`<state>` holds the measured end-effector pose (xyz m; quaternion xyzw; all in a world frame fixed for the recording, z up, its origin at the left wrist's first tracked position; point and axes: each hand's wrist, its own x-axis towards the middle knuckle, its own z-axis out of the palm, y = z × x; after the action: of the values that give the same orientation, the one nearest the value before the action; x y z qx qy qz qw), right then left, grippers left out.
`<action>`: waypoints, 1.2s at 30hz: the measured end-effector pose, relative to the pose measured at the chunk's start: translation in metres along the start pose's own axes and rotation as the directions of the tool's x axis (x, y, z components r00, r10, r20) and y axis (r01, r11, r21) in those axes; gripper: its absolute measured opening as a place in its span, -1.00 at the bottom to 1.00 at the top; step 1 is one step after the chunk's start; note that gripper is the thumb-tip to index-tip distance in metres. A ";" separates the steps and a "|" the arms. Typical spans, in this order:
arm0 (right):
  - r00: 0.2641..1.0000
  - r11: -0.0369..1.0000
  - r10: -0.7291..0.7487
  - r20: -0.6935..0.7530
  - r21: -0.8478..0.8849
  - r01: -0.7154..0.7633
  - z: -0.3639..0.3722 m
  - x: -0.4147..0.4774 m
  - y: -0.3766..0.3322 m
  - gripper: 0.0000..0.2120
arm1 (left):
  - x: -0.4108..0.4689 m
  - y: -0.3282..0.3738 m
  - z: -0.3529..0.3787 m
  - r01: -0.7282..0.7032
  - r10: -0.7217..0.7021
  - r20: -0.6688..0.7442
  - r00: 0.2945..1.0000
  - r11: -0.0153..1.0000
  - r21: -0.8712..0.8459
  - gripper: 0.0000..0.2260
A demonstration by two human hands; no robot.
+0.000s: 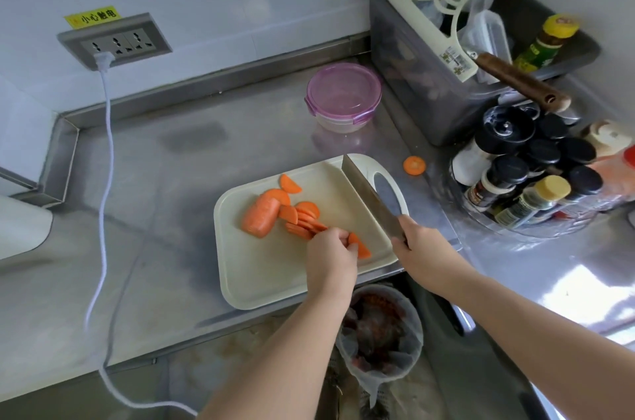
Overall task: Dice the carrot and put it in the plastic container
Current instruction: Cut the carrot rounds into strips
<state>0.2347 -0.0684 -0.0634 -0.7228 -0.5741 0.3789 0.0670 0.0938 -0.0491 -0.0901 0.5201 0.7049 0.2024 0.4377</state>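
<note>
While gripping cleaver (372,199) in right hand (417,241), pinching half-moon carrot slices (359,246) in left hand (330,254) on cutting board (268,275); chunk (259,215) uncut.

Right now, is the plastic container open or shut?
Shut: the plastic container has its purple lid seated on the rim. Whether the clips are latched, cannot tell.

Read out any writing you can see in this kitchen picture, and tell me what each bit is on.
"小心触电": yellow sticker above the wall socket.
Label on the yellow-capped bottle: too blurred to read.
Sticker on the squeegee: too small to read.
Labels on the spice jars: too blurred to read.
</note>
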 end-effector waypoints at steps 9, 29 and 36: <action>0.999 0.998 -0.038 -0.014 -0.047 0.038 0.013 -0.012 0.003 -0.92 | 0.005 0.010 0.009 -0.119 0.121 0.003 0.993 0.975 0.188 -0.60; 0.998 0.997 -0.063 -0.018 -0.055 0.062 0.021 0.029 -0.028 -0.81 | 0.051 0.014 -0.019 -0.285 0.381 0.038 0.924 0.618 0.733 -0.62; 0.997 0.996 -0.076 -0.029 -0.039 0.075 0.018 0.028 -0.027 -0.79 | 0.057 -0.008 -0.047 -0.405 0.399 0.207 0.893 0.512 0.758 -0.74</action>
<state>0.2042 -0.0412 -0.0748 -0.7075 -0.6069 0.3540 0.0762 0.0460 0.0074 -0.0938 0.8069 0.5797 -0.0323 0.1090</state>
